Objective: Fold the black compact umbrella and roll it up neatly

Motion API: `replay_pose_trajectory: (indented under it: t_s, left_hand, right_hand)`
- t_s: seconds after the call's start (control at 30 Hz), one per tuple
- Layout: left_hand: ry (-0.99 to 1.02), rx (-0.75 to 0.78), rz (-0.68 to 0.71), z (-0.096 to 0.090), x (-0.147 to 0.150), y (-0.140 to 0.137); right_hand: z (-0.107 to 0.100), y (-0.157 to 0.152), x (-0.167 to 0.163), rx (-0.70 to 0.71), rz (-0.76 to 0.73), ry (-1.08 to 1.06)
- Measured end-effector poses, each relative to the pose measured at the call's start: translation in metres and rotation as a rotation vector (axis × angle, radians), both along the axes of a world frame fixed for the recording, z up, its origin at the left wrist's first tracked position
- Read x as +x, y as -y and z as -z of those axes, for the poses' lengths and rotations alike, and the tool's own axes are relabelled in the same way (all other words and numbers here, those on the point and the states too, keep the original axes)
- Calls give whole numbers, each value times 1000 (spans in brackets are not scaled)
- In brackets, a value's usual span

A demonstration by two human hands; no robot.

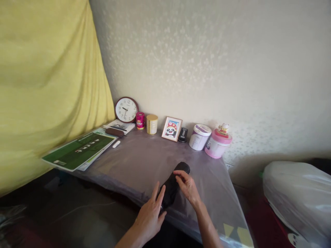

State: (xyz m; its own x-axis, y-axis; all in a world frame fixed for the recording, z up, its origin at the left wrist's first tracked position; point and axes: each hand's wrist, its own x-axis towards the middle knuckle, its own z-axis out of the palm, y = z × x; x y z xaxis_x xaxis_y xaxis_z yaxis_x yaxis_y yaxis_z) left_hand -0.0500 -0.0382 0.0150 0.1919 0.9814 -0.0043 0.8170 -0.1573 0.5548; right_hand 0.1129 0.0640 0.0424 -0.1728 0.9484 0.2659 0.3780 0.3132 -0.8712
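Observation:
A long black bundle that looks like a folded umbrella (169, 189) lies slantwise near the table's front edge, its far end pointing up and to the right. Along its near left side rests my left hand (151, 217), fingers stretched out and spread, a ring on one finger. My right hand (187, 186) comes in from the right with bent fingers, thumb and forefinger pinched at the umbrella's far part. Whatever small piece of fabric lies between those fingertips is too small to make out. My left hand and wrist hide part of the near end.
Along the wall stand a clock (126, 109), a pink can (140, 121), a beige tin (152, 124), a framed panda picture (172, 128), a small black device (183, 135) and two tubs (200, 137). A green booklet (80, 150) overhangs the left edge. Plastic covers the table (144, 160).

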Motion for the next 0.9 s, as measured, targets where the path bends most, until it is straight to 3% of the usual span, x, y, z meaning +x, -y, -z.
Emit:
replay_pose_trajectory:
  t_s: [0.1, 0.23, 0.4, 0.57, 0.77, 0.9]
  left_hand:
    - [-1, 34, 16, 1, -1, 1]
    - [-36, 45, 46, 3, 2, 0]
    - [-62, 7, 77, 0, 4, -2]
    - [-25, -2, 79, 1, 3, -2]
    - [263, -12, 11, 6, -9, -9]
    - [530, -313, -127, 7, -27, -18]
  right_hand:
    - [4, 1, -6, 89, -66, 150]
    - [12, 2, -10, 147, -69, 157]
    - [10, 13, 2, 6, -49, -76]
    - [7, 28, 48, -118, 87, -218]
    - [37, 32, 92, -188, 322, -230]
    - [53, 33, 97, -192, 359, -205]
